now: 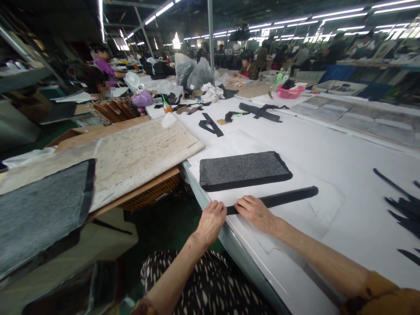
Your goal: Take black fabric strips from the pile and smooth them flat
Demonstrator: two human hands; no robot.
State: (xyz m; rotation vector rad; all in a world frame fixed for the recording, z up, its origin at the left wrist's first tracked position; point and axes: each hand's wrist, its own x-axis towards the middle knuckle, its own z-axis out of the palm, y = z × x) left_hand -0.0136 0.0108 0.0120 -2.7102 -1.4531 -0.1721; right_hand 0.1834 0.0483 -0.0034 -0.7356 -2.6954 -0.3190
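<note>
A long black strip (288,196) lies on the white table (328,153) near its front edge. My left hand (212,220) is closed at the strip's left end, right at the table edge. Just to the right, my right hand (254,211) pinches the same strip with its fingers curled on top. The strip's far end rests flat on the table. Behind it sits a stack of grey fabric pieces (243,169) with black borders, touched by neither hand.
A worn board (141,153) adjoins the table at left, with a grey fabric panel (42,210) on it. Black strips (407,212) lie at far right. Black scraps (211,125), a pink basket (290,91) and plastic bags are farther back. People sit beyond.
</note>
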